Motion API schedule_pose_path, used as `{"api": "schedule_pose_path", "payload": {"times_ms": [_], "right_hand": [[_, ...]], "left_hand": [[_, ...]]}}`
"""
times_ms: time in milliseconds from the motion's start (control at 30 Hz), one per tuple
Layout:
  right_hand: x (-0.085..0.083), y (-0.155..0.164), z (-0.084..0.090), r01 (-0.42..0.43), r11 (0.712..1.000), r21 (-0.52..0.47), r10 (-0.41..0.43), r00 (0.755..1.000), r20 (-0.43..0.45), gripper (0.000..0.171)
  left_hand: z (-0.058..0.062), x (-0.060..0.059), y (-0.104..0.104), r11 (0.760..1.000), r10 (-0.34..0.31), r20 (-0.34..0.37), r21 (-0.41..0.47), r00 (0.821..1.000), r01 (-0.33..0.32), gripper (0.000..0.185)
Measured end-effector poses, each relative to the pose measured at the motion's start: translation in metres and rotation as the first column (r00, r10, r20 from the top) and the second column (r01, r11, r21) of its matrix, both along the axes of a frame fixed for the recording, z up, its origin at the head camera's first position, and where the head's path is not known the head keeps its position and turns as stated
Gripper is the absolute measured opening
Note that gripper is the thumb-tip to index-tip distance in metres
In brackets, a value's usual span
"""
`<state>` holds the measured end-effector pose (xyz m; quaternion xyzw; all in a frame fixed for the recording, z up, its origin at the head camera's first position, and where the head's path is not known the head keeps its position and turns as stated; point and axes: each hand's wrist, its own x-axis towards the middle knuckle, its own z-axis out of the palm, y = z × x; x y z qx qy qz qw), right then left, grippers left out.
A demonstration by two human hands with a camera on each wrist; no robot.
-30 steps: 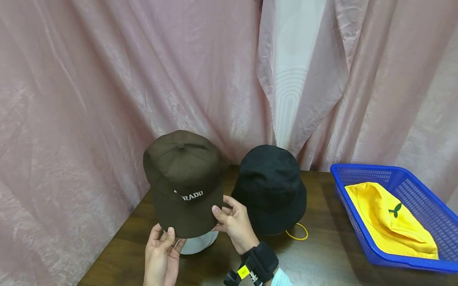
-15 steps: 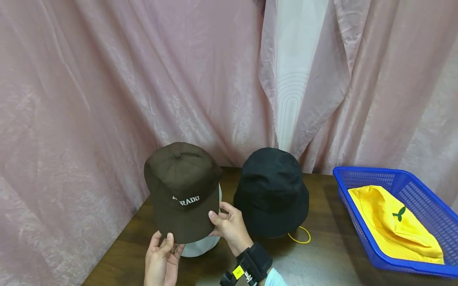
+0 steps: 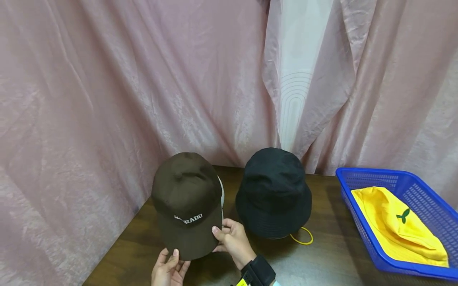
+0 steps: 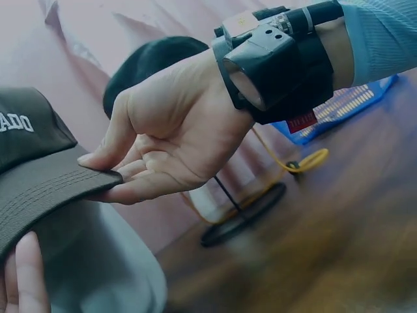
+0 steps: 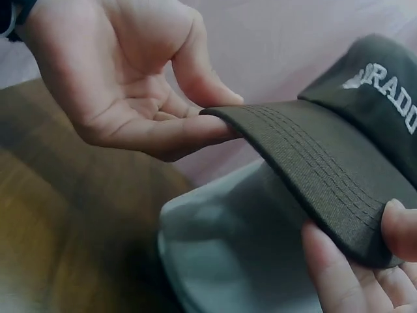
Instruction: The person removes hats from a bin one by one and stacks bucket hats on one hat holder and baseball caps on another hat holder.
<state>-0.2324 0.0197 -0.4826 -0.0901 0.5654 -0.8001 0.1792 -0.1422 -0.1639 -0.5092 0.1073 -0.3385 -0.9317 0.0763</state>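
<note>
The brown cap has been lowered onto the white stand on the desk, beside the black bucket hat. Its brim is pinched by the left hand and right hand, fingers closed; seating appears nearly finished.

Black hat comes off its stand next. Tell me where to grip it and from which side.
I'd pinch the black bucket hat by the near edge of its brim, from the front right: the brim flares free, the crown is round, and the brown cap crowds its left.
</note>
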Motion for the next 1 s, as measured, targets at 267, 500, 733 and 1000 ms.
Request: {"api": "schedule_pose_path", "payload": {"times_ms": [267,500,733,1000], "right_hand": [[-0.006,0.000,-0.026,-0.014,1.000,-0.010,0.015,0.997,0.071,0.023],[-0.011,-0.001,-0.041,-0.017,1.000,0.008,0.016,0.997,0.082,0.019],[-0.015,0.000,-0.051,-0.029,0.999,0.022,0.027,0.996,0.084,0.018],[-0.012,0.000,-0.027,0.163,0.954,0.251,-0.130,0.981,-0.142,0.043]], "left_hand": [[-0.011,-0.007,0.000,0.998,0.045,0.218,-0.055,0.975,-0.034,0.021],[-0.025,-0.017,-0.003,0.993,0.070,0.266,-0.115,0.962,-0.041,0.020],[-0.030,-0.024,-0.009,0.976,0.022,0.293,-0.215,0.956,0.044,0.016],[-0.013,-0.022,-0.024,0.894,0.077,0.394,-0.433,0.916,0.112,0.059]]}}
